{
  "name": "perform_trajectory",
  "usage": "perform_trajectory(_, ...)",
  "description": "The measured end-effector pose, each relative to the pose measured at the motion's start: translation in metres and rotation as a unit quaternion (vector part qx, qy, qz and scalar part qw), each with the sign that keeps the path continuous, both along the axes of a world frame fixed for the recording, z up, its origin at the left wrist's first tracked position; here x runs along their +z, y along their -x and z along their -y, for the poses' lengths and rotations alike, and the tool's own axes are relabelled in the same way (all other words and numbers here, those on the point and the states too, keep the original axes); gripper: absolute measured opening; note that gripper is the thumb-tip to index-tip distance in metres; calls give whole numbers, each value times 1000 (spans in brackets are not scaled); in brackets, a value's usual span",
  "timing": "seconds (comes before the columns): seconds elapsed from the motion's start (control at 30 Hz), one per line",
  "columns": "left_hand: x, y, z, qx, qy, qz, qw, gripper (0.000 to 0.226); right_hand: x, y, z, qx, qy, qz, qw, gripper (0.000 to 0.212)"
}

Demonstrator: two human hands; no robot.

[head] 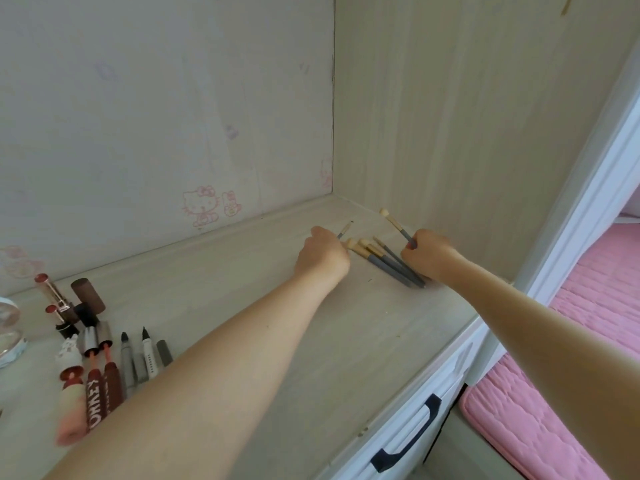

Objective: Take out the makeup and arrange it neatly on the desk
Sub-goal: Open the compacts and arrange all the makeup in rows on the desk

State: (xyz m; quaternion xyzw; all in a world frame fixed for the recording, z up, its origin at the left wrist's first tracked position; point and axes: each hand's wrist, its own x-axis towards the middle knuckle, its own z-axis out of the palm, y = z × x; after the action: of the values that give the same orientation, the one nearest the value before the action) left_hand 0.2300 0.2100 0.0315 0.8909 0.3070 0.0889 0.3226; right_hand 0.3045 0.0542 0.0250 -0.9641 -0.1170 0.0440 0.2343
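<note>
Both hands hold brushes: left hand (323,252) pinches a thin grey-handled brush (345,230), right hand (427,252) grips another w/ cream tip (394,223). Remaining grey brushes (388,259) lie between them on the pale wood bench (277,306). Risk, we judge: knuckles nudge the pile and it fans out.

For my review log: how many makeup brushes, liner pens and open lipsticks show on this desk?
Brushes held: 2, one per hand
Brushes lying loose: about 4, overlapping
Liner pens: 3
Open lipsticks: 2
Total: about 11
</note>
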Motion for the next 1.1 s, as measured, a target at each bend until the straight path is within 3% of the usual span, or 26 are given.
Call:
perform_trajectory(0.43, -22, -23, 41, -37, -101, -30, 994, 37, -13, -12, -3, -15, 96, 16, 995, 29)
perform_trajectory(0.57, -21, -18, 30, -39, -126, -48, 990, 31, -11, -6, -3, -23, 136, 22, 990, 16)
perform_trajectory(0.7, -22, -8, 11, -56, -124, -48, 989, 14, -4, 2, -2, -9, 206, 20, 978, 11)
perform_trajectory(0.8, -20, -2, -1, -61, -105, -49, 991, 21, 1, 3, 0, 8, 216, 1, 976, 5)
perform_trajectory(0.93, -18, 4, -8, -63, -77, -33, 994, 30, 1, 5, 3, -23, 175, -16, 984, 21)
perform_trajectory(1.1, -15, 10, -17, -51, -27, 1, 998, 38, 1, 10, -3, 2, 148, 20, 989, 21)
